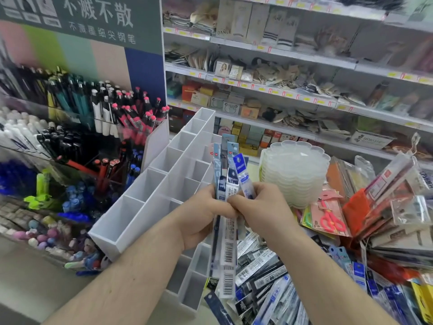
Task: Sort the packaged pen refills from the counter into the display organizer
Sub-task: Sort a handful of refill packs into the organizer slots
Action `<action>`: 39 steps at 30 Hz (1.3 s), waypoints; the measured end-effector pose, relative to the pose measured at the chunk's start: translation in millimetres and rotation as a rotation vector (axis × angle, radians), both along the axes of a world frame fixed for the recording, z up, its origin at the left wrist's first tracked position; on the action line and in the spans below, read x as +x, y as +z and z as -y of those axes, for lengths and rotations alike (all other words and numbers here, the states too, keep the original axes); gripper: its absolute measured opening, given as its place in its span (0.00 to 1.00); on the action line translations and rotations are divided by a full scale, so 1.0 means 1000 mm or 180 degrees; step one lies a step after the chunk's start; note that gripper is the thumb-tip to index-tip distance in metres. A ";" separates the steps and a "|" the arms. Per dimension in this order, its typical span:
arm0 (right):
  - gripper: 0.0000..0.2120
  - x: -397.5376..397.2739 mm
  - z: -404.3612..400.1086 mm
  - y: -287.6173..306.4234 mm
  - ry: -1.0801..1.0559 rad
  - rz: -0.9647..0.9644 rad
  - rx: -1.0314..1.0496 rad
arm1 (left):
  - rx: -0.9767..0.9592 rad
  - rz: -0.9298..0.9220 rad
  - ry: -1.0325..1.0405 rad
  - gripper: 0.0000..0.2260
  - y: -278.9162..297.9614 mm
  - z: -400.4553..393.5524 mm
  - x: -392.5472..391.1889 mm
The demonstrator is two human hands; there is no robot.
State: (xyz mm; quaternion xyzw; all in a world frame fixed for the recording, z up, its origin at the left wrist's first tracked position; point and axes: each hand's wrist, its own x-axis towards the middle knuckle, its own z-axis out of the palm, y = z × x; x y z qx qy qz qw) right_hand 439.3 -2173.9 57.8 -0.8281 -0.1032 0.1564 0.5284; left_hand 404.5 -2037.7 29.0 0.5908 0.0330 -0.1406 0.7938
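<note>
Both hands pinch the refill packs (226,181): left hand (202,215) mid-bundle, right hand (260,207) peeling one. They look light, slippery, bendy; best gripped mid-length.

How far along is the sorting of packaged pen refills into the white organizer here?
Barely started, it seems: the visible compartments of the white divided plastic organizer look empty. In hand: the left hand and right hand grip a fanned bunch of blue-and-clear packaged refills. Left: a large pile of packaged refills lies on the counter.

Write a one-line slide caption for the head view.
Both hands, left hand and right hand, hold refill packs upright before a white organizer.
</note>
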 end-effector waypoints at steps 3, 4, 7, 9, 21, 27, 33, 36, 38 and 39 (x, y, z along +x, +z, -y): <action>0.13 0.000 0.004 -0.001 -0.0154 -0.0026 0.0359 | 0.0007 -0.0014 0.0108 0.18 0.000 0.001 0.001; 0.11 -0.001 0.005 -0.002 -0.0185 -0.0038 0.0468 | 0.0067 -0.0006 0.0189 0.18 -0.001 0.002 0.001; 0.07 -0.003 0.006 -0.006 -0.0331 -0.0180 0.0756 | 0.0140 -0.0029 0.0366 0.16 -0.002 0.002 0.001; 0.08 -0.005 0.008 -0.009 -0.0413 -0.0263 0.0949 | 0.0141 -0.0088 0.0411 0.14 -0.003 0.000 0.002; 0.08 -0.025 0.022 -0.014 -0.0001 -0.0462 0.1327 | -0.0137 -0.0105 0.0597 0.22 -0.001 0.002 -0.002; 0.09 -0.022 0.033 -0.019 -0.0586 -0.0509 0.1666 | 0.0007 -0.0212 0.0952 0.16 -0.002 0.003 0.000; 0.05 -0.032 0.026 -0.035 -0.0222 -0.0195 0.0967 | -0.0090 -0.0191 0.1084 0.12 -0.005 0.004 0.004; 0.06 -0.033 0.019 -0.042 -0.0169 -0.0130 0.0801 | -0.0155 -0.0180 0.0916 0.18 -0.003 0.006 0.002; 0.05 -0.031 0.018 -0.043 -0.0281 -0.0146 0.0818 | -0.0141 -0.0159 0.0701 0.20 -0.002 0.005 0.001; 0.04 -0.030 0.018 -0.042 -0.0367 -0.0145 0.0869 | -0.0128 -0.0162 0.0644 0.20 -0.002 0.005 0.001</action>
